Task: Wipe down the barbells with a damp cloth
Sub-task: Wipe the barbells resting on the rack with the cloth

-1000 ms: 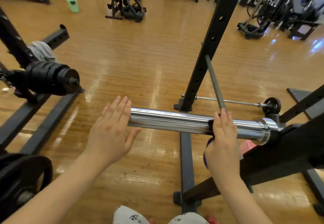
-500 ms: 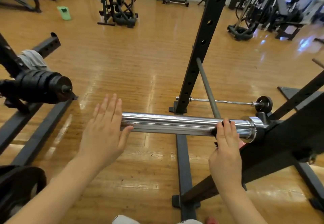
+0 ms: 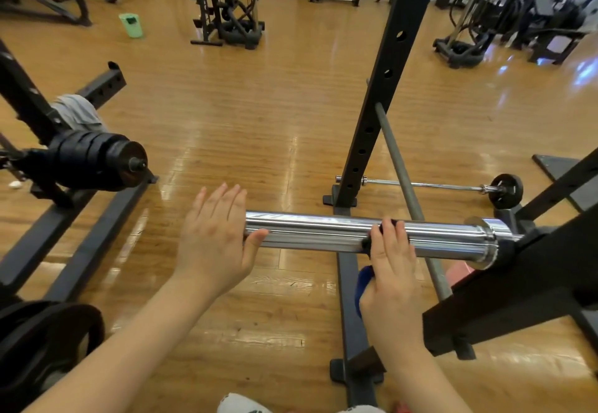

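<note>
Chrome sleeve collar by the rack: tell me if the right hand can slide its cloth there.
Probably yes. The right hand presses the cloth on the chrome sleeve, and bare sleeve runs unobstructed to the collar.

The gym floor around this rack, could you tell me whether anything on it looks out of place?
Yes: a green container stands alone on the wooden floor far left, and a small barbell lies loose behind the rack upright.
</note>
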The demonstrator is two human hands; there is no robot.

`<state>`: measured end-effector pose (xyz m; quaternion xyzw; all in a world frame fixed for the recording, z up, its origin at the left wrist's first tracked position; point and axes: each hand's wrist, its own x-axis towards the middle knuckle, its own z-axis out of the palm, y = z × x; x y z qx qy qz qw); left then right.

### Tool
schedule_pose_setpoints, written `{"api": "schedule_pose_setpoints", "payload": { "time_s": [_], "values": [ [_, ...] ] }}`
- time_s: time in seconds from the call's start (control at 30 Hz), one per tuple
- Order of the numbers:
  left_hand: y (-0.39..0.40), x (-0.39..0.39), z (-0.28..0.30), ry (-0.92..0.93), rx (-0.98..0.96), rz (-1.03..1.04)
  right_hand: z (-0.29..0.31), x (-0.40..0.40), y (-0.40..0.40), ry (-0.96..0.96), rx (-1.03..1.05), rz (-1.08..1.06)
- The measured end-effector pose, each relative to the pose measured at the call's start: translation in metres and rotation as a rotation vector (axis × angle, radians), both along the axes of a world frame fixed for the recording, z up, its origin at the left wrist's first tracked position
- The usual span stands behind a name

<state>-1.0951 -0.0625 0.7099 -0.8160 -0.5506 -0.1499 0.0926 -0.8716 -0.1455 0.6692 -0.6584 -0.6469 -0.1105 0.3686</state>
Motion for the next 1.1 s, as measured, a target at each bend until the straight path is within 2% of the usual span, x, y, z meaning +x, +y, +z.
{"api": "schedule_pose_setpoints", "payload": {
  "time_s": [0.13,0.4,0.6,0.73,0.8,1.1],
  "values": [
    [0.002,-0.008,0.003,-0.009,-0.014,-0.068,0.001,0.009,-0.002,-0.018,0.000,0.033],
    [0.010,-0.038,0.004,-0.239,-0.102,-0.199,-0.005,0.010,0.000,-0.027,0.058,-0.003],
    [0.012,-0.040,0.004,-0.269,-0.090,-0.269,-0.006,0.011,0.000,-0.037,0.075,-0.001],
    [0.011,-0.041,0.008,-0.616,-0.256,-0.235,-0.007,0.012,0.000,-0.022,0.065,-0.003],
    [0.011,-0.040,0.005,-0.728,-0.265,-0.196,-0.007,0.011,0.000,-0.024,0.068,-0.008],
    [0.020,-0.038,-0.001,-0.883,-0.265,-0.182,-0.007,0.009,0.001,-0.014,0.074,-0.023]
  ]
}}
